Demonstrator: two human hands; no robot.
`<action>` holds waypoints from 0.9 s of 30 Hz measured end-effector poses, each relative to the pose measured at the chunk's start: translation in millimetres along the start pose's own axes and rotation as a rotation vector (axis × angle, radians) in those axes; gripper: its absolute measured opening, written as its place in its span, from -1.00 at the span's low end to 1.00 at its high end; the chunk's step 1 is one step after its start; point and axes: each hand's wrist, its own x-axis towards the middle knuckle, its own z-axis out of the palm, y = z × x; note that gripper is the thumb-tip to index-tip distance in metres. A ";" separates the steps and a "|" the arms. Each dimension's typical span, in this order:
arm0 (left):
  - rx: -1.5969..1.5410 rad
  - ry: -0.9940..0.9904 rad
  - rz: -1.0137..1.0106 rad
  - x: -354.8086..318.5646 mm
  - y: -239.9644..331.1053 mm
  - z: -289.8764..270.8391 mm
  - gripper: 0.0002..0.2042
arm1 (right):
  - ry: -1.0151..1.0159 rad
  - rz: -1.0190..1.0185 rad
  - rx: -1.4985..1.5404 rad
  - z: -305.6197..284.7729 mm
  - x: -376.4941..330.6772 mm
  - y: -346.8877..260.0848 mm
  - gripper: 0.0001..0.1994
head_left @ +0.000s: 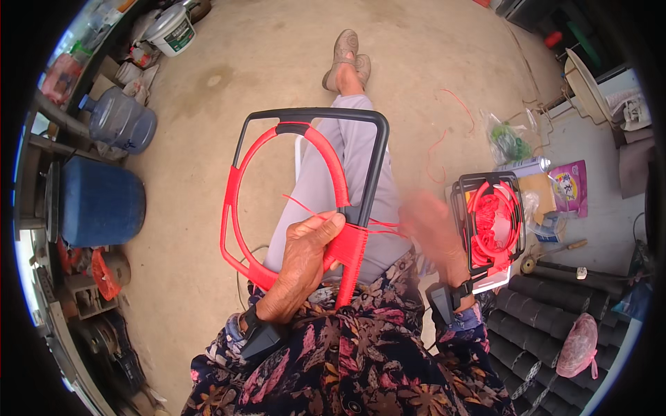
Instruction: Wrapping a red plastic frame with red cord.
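Over my lap stands a black rectangular frame [379, 159] with a ring inside it, both partly wrapped in red cord [347, 260]. My left hand [305, 253] is closed on the frame's lower right part, its thumb pressing where loose red strands cross. Those strands reach right toward my right hand [433, 222], which is smeared by motion, so its fingers and anything in them cannot be made out. Beyond that hand, at the right, lies a stack of similar black frames [485, 179] with red rings and a bundle of red cord [491, 222] inside.
Scraps of red cord [436, 149] lie on the concrete floor. At the left are a blue barrel [104, 201], a water jug [121, 119] and a white bucket [170, 31]. Dark rolls [534, 315], a pink bag [579, 345], a purple packet [569, 187] and a spray can [525, 166] sit right.
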 end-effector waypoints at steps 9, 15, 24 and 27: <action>0.008 -0.002 0.016 3.0 1.4 0.5 -0.78 | 0.195 0.119 -0.302 -36.0 -39.4 -37.0 -0.83; 0.042 0.018 0.007 3.8 4.6 4.8 -0.77 | 0.584 -0.098 -0.706 -57.1 -43.6 -21.6 -0.91; 0.031 -0.032 0.019 6.3 0.6 1.9 -0.76 | 0.738 -0.180 -0.686 -66.1 -43.4 -51.1 -0.68; 0.019 -0.003 0.015 6.9 1.4 1.3 -0.76 | 0.713 -0.047 -0.452 -67.5 -55.1 -62.6 -0.70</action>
